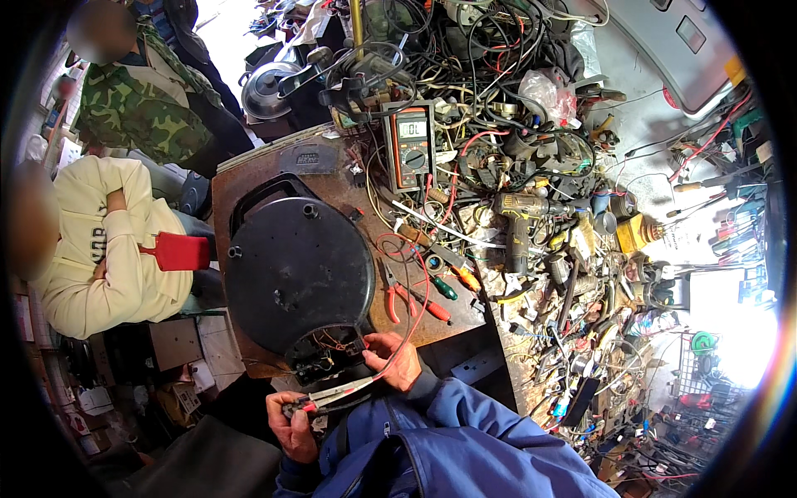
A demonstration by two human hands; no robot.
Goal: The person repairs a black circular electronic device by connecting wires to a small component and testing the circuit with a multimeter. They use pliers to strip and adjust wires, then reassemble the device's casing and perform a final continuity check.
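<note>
A round black appliance (299,270) lies with its underside up on the worn wooden table, its handle toward the far side. Loose wires show in its open compartment (325,349) at the near end. Low in front of it, my left hand (292,427) is closed around a bundle of pale sleeved wires (342,393) with red ends. My right hand (397,363) is at the compartment's right edge, fingers pinched; what lies between them is too small to make out. A red test lead (427,286) runs from the multimeter (410,148) down past my right hand.
Red-handled pliers (392,297), a red screwdriver (435,310) and a green-handled screwdriver (443,288) lie right of the appliance. Beyond are a cordless drill (519,228) and heaped cables (490,50). A person in a cream top (116,241) sits left; another stands behind.
</note>
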